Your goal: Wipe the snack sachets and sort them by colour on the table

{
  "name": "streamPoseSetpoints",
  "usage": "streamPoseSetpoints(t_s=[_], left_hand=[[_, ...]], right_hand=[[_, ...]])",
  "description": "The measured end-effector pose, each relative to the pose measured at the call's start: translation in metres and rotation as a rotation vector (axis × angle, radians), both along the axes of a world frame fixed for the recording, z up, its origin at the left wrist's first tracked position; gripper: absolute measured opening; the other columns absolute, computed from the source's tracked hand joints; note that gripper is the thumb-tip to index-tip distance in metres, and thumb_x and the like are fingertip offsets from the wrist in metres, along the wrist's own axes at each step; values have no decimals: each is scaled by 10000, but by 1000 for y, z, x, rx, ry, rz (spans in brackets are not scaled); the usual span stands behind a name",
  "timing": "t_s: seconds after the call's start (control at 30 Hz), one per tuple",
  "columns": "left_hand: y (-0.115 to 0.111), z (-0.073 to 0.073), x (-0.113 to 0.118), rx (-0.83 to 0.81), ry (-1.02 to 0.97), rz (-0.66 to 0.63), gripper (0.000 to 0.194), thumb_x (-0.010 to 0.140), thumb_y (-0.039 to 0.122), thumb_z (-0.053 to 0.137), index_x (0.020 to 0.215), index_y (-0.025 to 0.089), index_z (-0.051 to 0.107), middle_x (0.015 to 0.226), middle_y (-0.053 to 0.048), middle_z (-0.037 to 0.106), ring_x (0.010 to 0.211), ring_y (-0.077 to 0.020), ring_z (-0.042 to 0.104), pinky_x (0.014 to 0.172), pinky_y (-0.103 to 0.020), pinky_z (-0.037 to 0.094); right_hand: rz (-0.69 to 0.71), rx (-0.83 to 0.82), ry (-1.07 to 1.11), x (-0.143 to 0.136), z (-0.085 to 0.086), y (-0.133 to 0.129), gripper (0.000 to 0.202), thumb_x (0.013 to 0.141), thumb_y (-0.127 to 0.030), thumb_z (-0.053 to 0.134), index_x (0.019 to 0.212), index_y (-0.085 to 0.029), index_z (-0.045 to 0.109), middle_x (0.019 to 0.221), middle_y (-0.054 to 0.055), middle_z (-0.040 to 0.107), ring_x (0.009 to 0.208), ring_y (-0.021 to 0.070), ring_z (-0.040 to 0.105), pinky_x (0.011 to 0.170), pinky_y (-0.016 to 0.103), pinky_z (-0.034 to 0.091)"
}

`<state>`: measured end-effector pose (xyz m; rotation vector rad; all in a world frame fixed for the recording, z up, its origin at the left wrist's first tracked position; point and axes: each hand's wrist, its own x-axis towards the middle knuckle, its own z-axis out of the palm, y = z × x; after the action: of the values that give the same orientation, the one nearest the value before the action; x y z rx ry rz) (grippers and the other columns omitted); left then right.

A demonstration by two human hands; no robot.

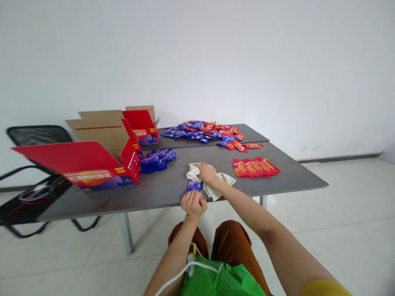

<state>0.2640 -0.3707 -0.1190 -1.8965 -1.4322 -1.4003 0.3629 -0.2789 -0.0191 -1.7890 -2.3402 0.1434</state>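
Note:
A blue-purple sachet [194, 186] lies flat at the front edge of the grey table [166, 190]. My left hand [193, 204] is closed on its near end. Over its far end, my right hand [207, 172] presses a cream cloth [220, 186], with the fingers curled on the bunched fabric. Part of the cloth spreads to the right under my right wrist. To the right lies a row of overlapping red-orange sachets [255, 167]. A stack of blue sachets [157, 159] sits to the left, farther back than my hands.
Open red printed cartons [105, 179] stand at the left with flaps raised. A large mixed heap of blue and red sachets [200, 130] covers the table's back part, with a few loose red sachets [239, 146] before it. A black chair [40, 133] stands beyond the left end.

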Motion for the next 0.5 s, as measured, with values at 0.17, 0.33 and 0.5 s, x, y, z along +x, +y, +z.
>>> streamPoseSetpoints(t_s=[0.17,0.33,0.5], left_hand=[[-1,2,1,37,22,16,233,823,191,441,595,223,479,593,-42,566,618,-175,505,645,-333,338],[2,-1,0,67,44,29,228,800,200,432,577,227,465,548,-40,532,603,-181,486,629,-344,315],[2,0,3,107,4,51,241,811,234,386,575,233,434,540,-54,506,594,-191,475,606,-352,305]], right_hand=[[-25,-46,28,22,7,14,333,875,-205,476,1186,-256,582,1090,71,666,976,203,630,773,271,452],[314,-133,175,20,10,-11,241,848,-172,511,1049,-221,633,990,6,691,901,140,628,742,194,425],[363,-135,39,-16,5,-22,222,853,-292,538,1037,-289,662,1010,14,688,891,178,642,732,241,446]])
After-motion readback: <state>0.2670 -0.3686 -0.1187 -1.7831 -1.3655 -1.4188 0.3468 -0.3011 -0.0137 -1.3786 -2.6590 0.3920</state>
